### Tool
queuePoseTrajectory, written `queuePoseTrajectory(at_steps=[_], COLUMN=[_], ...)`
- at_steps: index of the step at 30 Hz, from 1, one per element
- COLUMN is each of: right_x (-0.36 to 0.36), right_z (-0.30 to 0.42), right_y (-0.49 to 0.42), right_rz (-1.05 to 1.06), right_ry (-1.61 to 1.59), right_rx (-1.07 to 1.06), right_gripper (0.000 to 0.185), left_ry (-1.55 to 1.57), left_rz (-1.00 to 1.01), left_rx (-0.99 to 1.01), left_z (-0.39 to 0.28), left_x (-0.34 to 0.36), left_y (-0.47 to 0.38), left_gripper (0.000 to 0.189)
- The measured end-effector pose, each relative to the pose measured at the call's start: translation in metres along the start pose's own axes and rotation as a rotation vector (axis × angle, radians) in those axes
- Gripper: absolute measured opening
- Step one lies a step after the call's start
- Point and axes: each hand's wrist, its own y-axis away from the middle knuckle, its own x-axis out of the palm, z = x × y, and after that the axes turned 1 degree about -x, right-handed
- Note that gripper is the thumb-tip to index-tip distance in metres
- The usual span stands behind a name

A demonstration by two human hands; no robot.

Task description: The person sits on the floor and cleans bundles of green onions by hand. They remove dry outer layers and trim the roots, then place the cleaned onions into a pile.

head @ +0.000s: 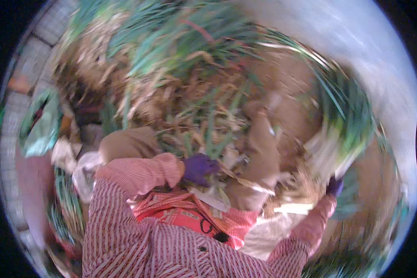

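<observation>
My left hand [201,169], in a purple glove, is low over my lap between my knees. Green onion leaves [212,135] and pale scraps lie just beyond it; blur hides whether its fingers hold anything. Out to the right, my right hand [334,186], gloved the same, is at the white root ends of a bundle of spring onions [347,135]. A white stem meets its fingers, but whether they grip it is too blurred to tell. The bundle's green tops point away from me.
A large heap of unpeeled spring onions [153,55] with dry, soil-brown roots lies ahead. At left are a green plastic bag [41,121] and another onion bundle [67,201]. Leaf litter [198,114] covers the brown ground. Pale sheeting [378,69] runs along the right.
</observation>
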Motion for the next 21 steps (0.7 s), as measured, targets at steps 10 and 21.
queuePoseTrajectory(at_steps=[10,21], right_x=[-0.015,0.006], right_z=[0.115,0.239], right_y=[0.043,0.109], right_rz=[0.151,0.082], right_ry=[0.387,0.113], right_rx=[0.133,-0.254], right_gripper=[0.063,0.049], left_ry=[0.103,0.112], left_rz=[-0.342,-0.346], left_rx=[-0.8,-1.32], left_z=[0.149,0.327], left_x=[-0.063,-0.079], left_y=[0.071,0.107], left_gripper=[0.029,0.035])
